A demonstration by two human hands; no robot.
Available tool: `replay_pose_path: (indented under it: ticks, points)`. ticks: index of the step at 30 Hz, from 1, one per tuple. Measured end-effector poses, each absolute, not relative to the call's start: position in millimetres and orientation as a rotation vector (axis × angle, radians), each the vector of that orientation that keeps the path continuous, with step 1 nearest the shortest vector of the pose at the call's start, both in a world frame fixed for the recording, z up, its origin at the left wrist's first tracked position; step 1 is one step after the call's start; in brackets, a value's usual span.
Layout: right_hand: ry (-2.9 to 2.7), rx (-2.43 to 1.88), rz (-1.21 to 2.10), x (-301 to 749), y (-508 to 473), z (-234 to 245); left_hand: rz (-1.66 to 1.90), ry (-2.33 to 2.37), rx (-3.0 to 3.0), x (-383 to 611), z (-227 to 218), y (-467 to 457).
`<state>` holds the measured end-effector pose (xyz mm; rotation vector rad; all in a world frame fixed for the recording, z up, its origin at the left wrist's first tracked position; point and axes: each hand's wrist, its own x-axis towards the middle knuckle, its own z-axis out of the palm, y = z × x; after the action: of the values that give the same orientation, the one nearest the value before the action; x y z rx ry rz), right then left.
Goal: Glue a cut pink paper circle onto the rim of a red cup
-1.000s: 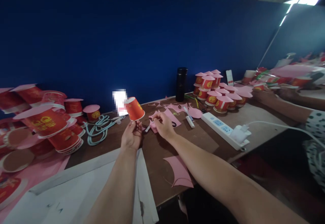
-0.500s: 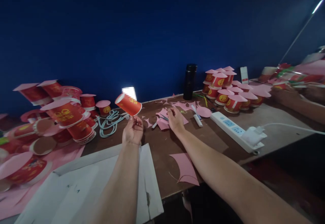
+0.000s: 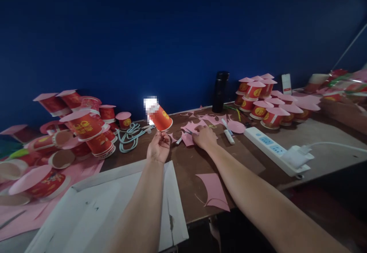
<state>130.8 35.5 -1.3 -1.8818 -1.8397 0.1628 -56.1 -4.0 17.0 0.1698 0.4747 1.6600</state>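
My left hand point(image 3: 158, 150) pinches the rim of a red paper cup point(image 3: 161, 118) and holds it up above the brown table point(image 3: 258, 157), tilted with its mouth down to the right. My right hand point(image 3: 204, 137) rests knuckles-up on pink paper scraps point(image 3: 191, 128) and on scissors point(image 3: 189, 132), of which only a bit shows. Its fingers are curled over them; what they grip is hidden.
Piles of red cups with pink lids lie at the left point(image 3: 83, 130) and stand at the back right point(image 3: 263, 104). A black flask point(image 3: 220, 91), glue sticks point(image 3: 229, 135), a white power strip point(image 3: 272, 146), a teal cord point(image 3: 130, 134), a white board point(image 3: 94, 211) and a pink offcut point(image 3: 213, 190) are nearby.
The view has swung to the left. The cup in my left hand has tilted back and forth. My right hand has settled lower onto the pink scraps.
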Motion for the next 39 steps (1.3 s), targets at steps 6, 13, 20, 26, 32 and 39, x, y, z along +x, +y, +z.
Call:
replay_pose_path:
  ticks: [6,13,20,26,32,39]
  points:
    - [-2.003,-1.929,0.105,127,29,2,1.683,0.508,0.175,-53,17,-2]
    - [-2.0,-1.916,0.087,125,28,5,1.687,0.548,0.196,-50,19,-5]
    - [-1.718,-1.912,0.033,134,33,8,1.751,0.568,0.126,-55,21,-4]
    - [-1.83,-1.769,-0.101,133,30,11,1.742,0.558,0.158,-55,17,-3]
    - [-2.346,-1.354,-0.095,107,12,11,1.736,0.545,0.174,-54,15,-2]
    - [-2.453,-1.423,-0.157,95,9,3,1.726,0.523,0.166,-52,15,-3]
